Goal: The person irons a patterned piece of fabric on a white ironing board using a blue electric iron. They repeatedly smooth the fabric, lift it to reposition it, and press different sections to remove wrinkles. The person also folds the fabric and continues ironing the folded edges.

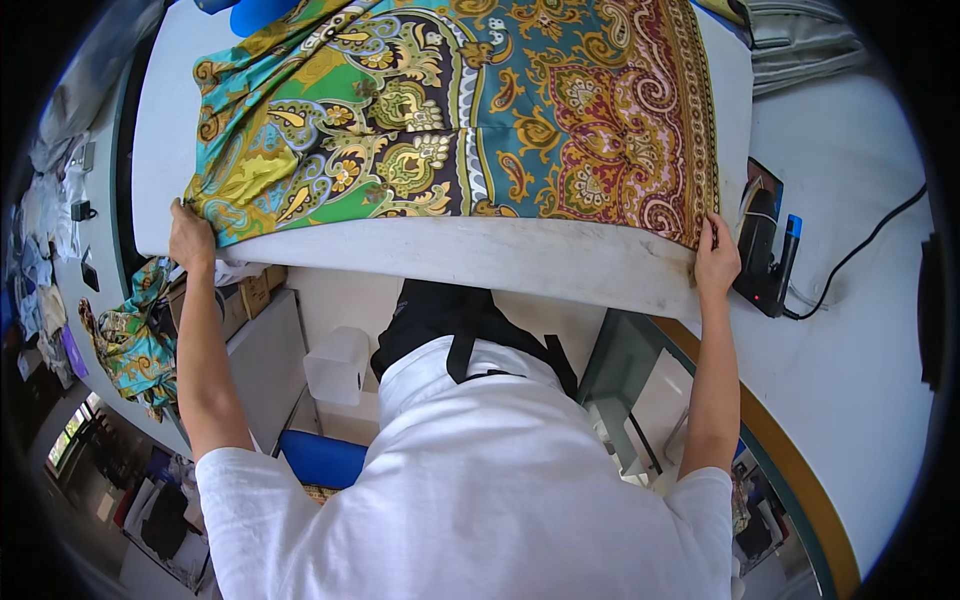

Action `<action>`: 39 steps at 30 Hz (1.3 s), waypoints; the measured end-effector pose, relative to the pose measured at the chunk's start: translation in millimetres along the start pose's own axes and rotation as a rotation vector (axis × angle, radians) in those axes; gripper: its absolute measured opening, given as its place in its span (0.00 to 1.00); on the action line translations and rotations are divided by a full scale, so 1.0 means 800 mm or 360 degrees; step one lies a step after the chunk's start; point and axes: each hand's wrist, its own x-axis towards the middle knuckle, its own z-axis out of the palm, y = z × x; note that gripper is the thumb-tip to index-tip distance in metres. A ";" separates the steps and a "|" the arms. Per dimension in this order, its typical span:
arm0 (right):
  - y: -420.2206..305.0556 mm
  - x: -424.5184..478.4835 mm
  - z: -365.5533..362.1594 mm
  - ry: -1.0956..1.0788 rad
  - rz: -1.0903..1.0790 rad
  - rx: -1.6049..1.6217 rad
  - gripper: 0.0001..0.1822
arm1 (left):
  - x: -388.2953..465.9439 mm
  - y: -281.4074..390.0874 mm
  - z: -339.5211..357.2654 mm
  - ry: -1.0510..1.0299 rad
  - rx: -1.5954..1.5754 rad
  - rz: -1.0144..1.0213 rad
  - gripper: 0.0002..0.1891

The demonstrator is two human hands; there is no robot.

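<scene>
A paisley-patterned cloth [517,127] in green, teal, yellow and dark red lies across a white padded board [480,244]. Its near edge stretches between my hands, a little behind the board's front edge. My left hand [192,234] pinches the near left corner, where the cloth is yellow and turquoise. At the near right corner, by the dark red border, my right hand [718,255] grips the cloth between thumb and fingers. The left part of the cloth is gathered in folds, while the middle and right lie mostly flat with a crease across.
A black device [761,255] with a red light and cable [855,259] stands right of my right hand. Another patterned cloth [139,345] hangs in a heap at left, near cardboard boxes [255,294]. Silvery fabric [802,49] lies at the back right. A white bin [337,367] stands below.
</scene>
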 end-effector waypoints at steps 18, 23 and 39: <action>-0.424 0.030 0.106 -0.0548 -0.1018 0.1130 0.11 | -0.166 0.222 -0.081 0.0084 -0.0944 0.1223 0.15; -0.520 0.085 0.169 -0.0680 -0.1224 0.0684 0.09 | -0.143 0.191 -0.068 0.0170 -0.0779 0.0688 0.18; -0.462 0.133 0.178 0.0025 -0.1443 0.0853 0.16 | -0.191 0.220 -0.083 0.0098 -0.1116 0.0924 0.17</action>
